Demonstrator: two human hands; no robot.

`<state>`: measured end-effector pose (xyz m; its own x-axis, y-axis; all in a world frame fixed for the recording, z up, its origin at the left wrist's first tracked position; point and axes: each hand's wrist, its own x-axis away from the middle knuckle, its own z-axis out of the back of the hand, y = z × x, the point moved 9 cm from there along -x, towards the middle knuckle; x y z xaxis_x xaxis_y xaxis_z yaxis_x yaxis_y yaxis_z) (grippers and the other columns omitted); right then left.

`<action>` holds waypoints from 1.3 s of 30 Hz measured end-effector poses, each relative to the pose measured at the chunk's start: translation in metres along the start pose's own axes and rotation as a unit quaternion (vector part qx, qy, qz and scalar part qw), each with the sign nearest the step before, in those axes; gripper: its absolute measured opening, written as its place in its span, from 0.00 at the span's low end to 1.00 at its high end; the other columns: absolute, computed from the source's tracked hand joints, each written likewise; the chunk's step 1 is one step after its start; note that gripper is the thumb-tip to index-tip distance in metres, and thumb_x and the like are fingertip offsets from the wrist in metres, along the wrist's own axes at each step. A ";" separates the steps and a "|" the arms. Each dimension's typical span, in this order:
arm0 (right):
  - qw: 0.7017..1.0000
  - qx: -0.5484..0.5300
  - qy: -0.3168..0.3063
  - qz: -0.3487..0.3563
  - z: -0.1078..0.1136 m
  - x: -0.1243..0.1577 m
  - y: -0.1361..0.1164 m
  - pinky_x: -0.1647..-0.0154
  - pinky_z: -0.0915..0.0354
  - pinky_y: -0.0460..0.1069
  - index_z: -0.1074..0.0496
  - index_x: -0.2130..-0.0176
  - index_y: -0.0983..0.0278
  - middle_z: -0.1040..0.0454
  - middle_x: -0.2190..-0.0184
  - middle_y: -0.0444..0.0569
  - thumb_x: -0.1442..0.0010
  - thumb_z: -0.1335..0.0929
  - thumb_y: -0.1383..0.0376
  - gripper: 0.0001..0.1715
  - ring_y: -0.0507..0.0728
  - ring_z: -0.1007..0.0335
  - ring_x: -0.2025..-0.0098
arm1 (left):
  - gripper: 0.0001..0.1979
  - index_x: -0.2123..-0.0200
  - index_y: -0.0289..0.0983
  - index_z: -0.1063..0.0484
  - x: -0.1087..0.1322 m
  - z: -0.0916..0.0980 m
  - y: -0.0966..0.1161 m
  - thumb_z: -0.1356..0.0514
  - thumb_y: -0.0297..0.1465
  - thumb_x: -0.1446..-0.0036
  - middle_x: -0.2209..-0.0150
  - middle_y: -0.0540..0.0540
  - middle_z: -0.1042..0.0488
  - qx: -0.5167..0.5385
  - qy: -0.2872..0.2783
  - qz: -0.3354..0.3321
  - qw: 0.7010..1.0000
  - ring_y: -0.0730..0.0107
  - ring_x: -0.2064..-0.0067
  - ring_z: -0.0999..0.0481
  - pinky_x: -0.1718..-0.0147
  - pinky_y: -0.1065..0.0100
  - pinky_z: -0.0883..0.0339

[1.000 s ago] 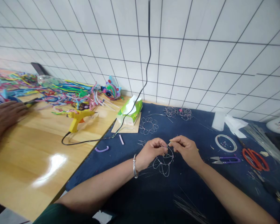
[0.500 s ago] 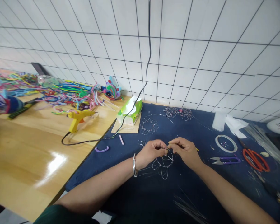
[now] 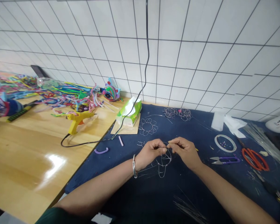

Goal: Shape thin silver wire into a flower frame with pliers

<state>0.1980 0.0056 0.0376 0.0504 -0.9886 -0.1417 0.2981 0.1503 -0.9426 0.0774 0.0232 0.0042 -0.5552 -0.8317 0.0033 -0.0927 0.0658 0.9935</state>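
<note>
My left hand [image 3: 151, 151] and my right hand [image 3: 186, 150] meet over a dark blue cloth [image 3: 121, 174], both pinched on a thin wire flower frame [image 3: 163, 161] whose petal loops hang below my fingers. A silver bangle [image 3: 134, 165] circles my left wrist. A small yellowish stick pokes out beside my right fingers. A finished wire flower [image 3: 148, 126] lies flat on the cloth beyond my hands, with more wire flowers [image 3: 177, 112] near the wall.
Purple snips [image 3: 226, 160], orange scissors [image 3: 255, 158] and a tape ring [image 3: 226, 143] lie at the right. A tissue pack [image 3: 129, 113], a yellow glue gun [image 3: 78, 119] with its black cord and a heap of coloured pipe cleaners [image 3: 60, 95] sit on the wooden table [image 3: 25, 155]. Loose wires [image 3: 189, 210] lie near me.
Another person's hand at the far left edge has withdrawn from view. The wire frame has turned in my fingers, its loops now hanging narrower. The view has shifted slightly.
</note>
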 end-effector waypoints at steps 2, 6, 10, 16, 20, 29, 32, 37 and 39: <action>1.000 -0.005 0.000 0.002 0.000 0.000 -0.001 0.72 0.37 0.46 0.29 0.65 0.61 0.28 0.74 0.43 0.45 0.35 0.61 0.08 0.49 0.35 0.75 | 0.09 0.72 0.32 0.31 0.000 0.001 0.002 0.40 0.33 0.49 0.75 0.50 0.34 -0.002 0.007 -0.007 1.000 0.78 0.73 0.37 0.71 0.73 0.43; 1.000 -0.008 -0.002 0.007 0.000 0.001 -0.001 0.72 0.38 0.46 0.29 0.65 0.61 0.28 0.74 0.43 0.44 0.35 0.61 0.08 0.49 0.35 0.75 | 0.08 0.70 0.33 0.31 0.001 0.002 0.003 0.40 0.33 0.49 0.75 0.51 0.34 0.012 0.021 -0.008 1.000 0.78 0.72 0.37 0.71 0.73 0.43; 1.000 -0.006 0.007 0.010 0.000 0.002 -0.002 0.73 0.38 0.46 0.29 0.65 0.61 0.28 0.74 0.43 0.45 0.35 0.61 0.08 0.49 0.36 0.75 | 0.08 0.70 0.32 0.31 0.001 0.001 0.000 0.39 0.33 0.50 0.75 0.51 0.34 0.024 0.027 0.000 0.999 0.79 0.73 0.38 0.72 0.73 0.44; 1.000 0.003 0.018 0.018 0.000 0.003 -0.003 0.71 0.38 0.46 0.28 0.65 0.61 0.29 0.75 0.43 0.44 0.35 0.60 0.09 0.49 0.35 0.75 | 0.08 0.70 0.32 0.30 0.001 0.002 -0.010 0.38 0.32 0.51 0.75 0.51 0.33 0.074 0.051 0.018 0.996 0.80 0.75 0.37 0.73 0.73 0.43; 1.000 -0.001 0.008 0.016 -0.001 0.002 -0.001 0.72 0.39 0.46 0.28 0.65 0.61 0.30 0.76 0.42 0.45 0.35 0.60 0.09 0.49 0.36 0.75 | 0.07 0.71 0.32 0.31 0.002 0.000 -0.014 0.38 0.30 0.52 0.77 0.52 0.34 0.131 0.049 0.036 0.990 0.81 0.76 0.37 0.75 0.75 0.43; 1.000 -0.003 -0.001 0.018 -0.002 0.002 -0.001 0.72 0.38 0.46 0.28 0.65 0.60 0.31 0.76 0.42 0.45 0.34 0.61 0.08 0.50 0.36 0.74 | 0.10 0.71 0.33 0.32 0.004 -0.002 -0.026 0.35 0.31 0.55 0.77 0.52 0.33 0.198 0.047 0.092 0.975 0.81 0.78 0.36 0.77 0.75 0.41; 1.000 0.003 0.008 0.021 -0.002 0.003 -0.001 0.71 0.38 0.46 0.28 0.65 0.60 0.30 0.76 0.42 0.46 0.34 0.61 0.08 0.50 0.36 0.74 | 0.09 0.71 0.33 0.32 0.006 -0.006 -0.031 0.36 0.31 0.54 0.76 0.52 0.33 0.223 0.037 0.112 0.968 0.81 0.77 0.35 0.76 0.74 0.40; 1.000 0.000 0.006 0.016 -0.005 0.004 0.000 0.71 0.37 0.46 0.27 0.65 0.60 0.29 0.74 0.44 0.45 0.34 0.60 0.08 0.50 0.35 0.73 | 0.08 0.71 0.35 0.33 0.009 -0.011 -0.035 0.36 0.30 0.54 0.77 0.53 0.35 0.274 0.034 0.144 0.950 0.81 0.77 0.35 0.74 0.73 0.38; 1.000 0.000 0.009 0.021 -0.004 0.005 0.000 0.70 0.36 0.47 0.28 0.65 0.60 0.28 0.73 0.44 0.46 0.34 0.60 0.09 0.51 0.34 0.72 | 0.09 0.71 0.35 0.33 0.009 -0.012 -0.035 0.36 0.30 0.54 0.78 0.53 0.36 0.285 0.037 0.142 0.947 0.81 0.76 0.35 0.75 0.74 0.38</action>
<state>0.1942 0.0010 0.0361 0.0449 -0.9813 -0.1871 0.2960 0.1920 -0.9357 0.0853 0.0071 -0.0288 -0.5666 -0.7710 0.2908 -0.3905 0.5620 0.7292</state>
